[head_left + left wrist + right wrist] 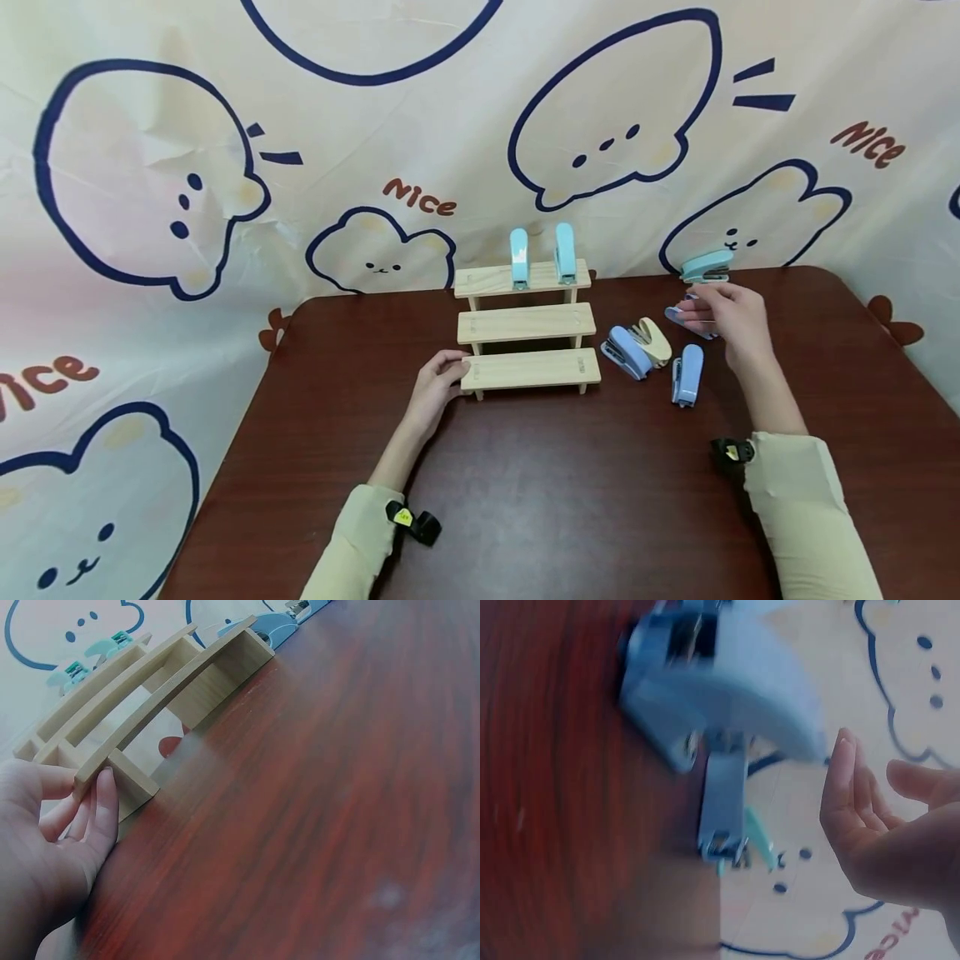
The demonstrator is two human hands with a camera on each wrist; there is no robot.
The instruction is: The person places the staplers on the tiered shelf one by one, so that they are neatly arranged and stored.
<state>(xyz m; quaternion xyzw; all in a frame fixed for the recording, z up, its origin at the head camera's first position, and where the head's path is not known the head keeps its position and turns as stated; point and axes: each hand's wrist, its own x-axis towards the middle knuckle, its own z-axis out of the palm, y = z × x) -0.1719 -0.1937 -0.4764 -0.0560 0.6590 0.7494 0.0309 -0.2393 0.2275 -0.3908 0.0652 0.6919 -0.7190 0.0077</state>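
Observation:
My left hand (438, 383) pinches the left end of the lowest step of a three-tier wooden riser (531, 369), thumb above and fingers below, as the left wrist view shows. Two turquoise staplers (520, 258) stand on the top tier. My right hand (731, 321) hovers over the staplers at the right, fingers loosely bent, thumb apart, holding nothing. Partly hidden behind it lies a blue stapler (707, 333), with a turquoise stapler (707, 265) farther back. Nearer are another blue stapler (687, 375), a blue one (628, 353) and a cream stapler (654, 342) beside it.
The dark brown wooden table (555, 492) meets a pale cloth (480, 150) printed with cartoon bears along its back edge. A black wrist camera (416, 522) sits on the left sleeve, and a second wrist camera (731, 454) on the right.

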